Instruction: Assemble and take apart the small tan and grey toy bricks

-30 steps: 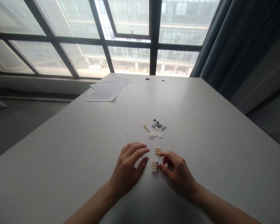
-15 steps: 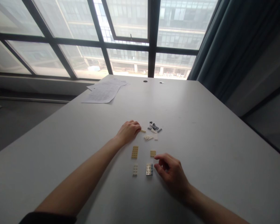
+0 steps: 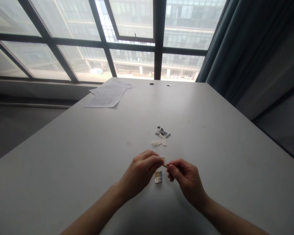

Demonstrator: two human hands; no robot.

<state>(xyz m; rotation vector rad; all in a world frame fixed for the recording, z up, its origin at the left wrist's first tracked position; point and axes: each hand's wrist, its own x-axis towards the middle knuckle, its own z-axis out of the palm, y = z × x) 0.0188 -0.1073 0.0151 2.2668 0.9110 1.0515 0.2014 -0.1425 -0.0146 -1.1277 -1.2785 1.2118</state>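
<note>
My left hand (image 3: 144, 168) and my right hand (image 3: 183, 174) meet near the middle of the table, both closed. Between their fingertips is a thin tan toy brick strip (image 3: 165, 165), each hand pinching an end. Just behind the fingers part of a small tan studded plate (image 3: 164, 159) shows; whether they touch it I cannot tell. Nearer to me lies a studded block (image 3: 158, 177) in tan, silvery and blue-grey, flat on the table. My left hand and forearm cover the spot left of it.
Farther off, loose dark grey bricks (image 3: 163, 131) lie in a small heap, with white pieces (image 3: 156, 143) in front of them. Printed papers (image 3: 105, 96) rest at the far left of the white table (image 3: 210, 137). Windows and a dark curtain (image 3: 225, 45) stand beyond.
My left hand has come back from near the heap towards me, bringing the tan strip to my right hand. My right hand has closed on its end. The larger tan plate is now hidden.
</note>
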